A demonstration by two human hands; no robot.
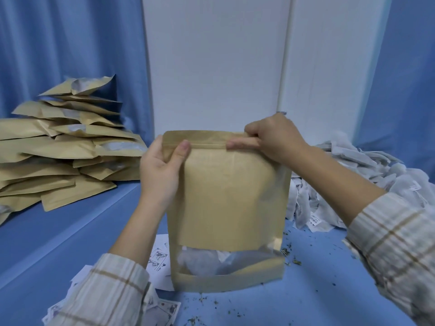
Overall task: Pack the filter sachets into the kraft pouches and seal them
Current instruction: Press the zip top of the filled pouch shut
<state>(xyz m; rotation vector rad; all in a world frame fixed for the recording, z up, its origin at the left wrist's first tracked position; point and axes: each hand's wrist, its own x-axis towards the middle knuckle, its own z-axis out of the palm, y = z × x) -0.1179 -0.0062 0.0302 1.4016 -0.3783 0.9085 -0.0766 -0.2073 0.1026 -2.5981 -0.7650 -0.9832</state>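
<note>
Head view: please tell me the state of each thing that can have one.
kraft pouch: upright, sachets inside, top strip pinched
left hand: pinches top left corner
right hand: pinches top strip near right
pouch stack: lying flat, piled
loose sachets: heaped, unpacked

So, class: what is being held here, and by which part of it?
A kraft pouch, by its top zip strip: the left hand pinches the left corner, the right hand pinches nearer the right.
</note>
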